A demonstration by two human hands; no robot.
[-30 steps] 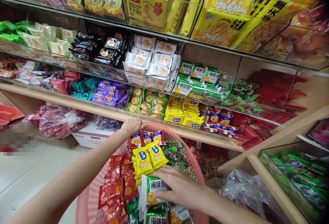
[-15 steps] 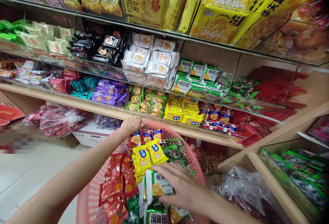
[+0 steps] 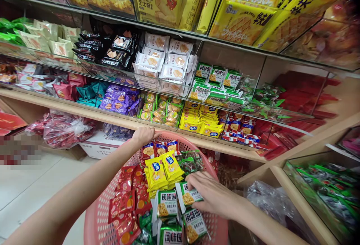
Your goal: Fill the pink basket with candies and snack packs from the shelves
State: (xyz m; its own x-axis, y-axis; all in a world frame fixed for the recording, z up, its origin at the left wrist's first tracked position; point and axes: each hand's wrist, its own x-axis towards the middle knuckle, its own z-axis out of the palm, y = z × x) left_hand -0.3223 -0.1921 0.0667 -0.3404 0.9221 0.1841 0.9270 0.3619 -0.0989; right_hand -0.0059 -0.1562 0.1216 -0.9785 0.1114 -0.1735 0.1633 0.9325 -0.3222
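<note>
1. Shop shelving fills the background: glass-fronted tiers of packaged snacks run across the view, with a pale wooden ledge (image 3: 84,112) beneath them.
2. On the top tier stand large yellow biscuit boxes (image 3: 247,9); below them lie white cracker packets (image 3: 163,63), black packets (image 3: 112,52) and green-and-white biscuit packs on the shelf (image 3: 215,82).
3. Lower down, purple sweets (image 3: 119,99) sit beside small round-printed packets and a row of yellow packets on the shelf (image 3: 199,123).
4. A pink plastic basket (image 3: 97,218) with a perforated wall is held up in front of the shelves, near the wooden ledge.
5. The left hand (image 3: 144,135) is closed over the far rim of the basket, fingers curled around its edge.
6. The right hand (image 3: 213,194) reaches into the basket from the right and pinches a green-and-white biscuit packet (image 3: 189,197) between thumb and fingers; the packet is tilted, lifted slightly above the heap.
7. Just beside it lie more green-and-white packs (image 3: 167,203) of the same kind, toward the near side of the basket.
8. Yellow packets (image 3: 161,170) sit in the middle of the basket, with red wrapped sweets (image 3: 126,196) on the left and dark green wrapped sweets (image 3: 192,162) toward the far right.
9. Under the ledge, on the left, a clear bag of red sweets (image 3: 63,130) rests beside a white carton (image 3: 98,144) on the floor.
</note>
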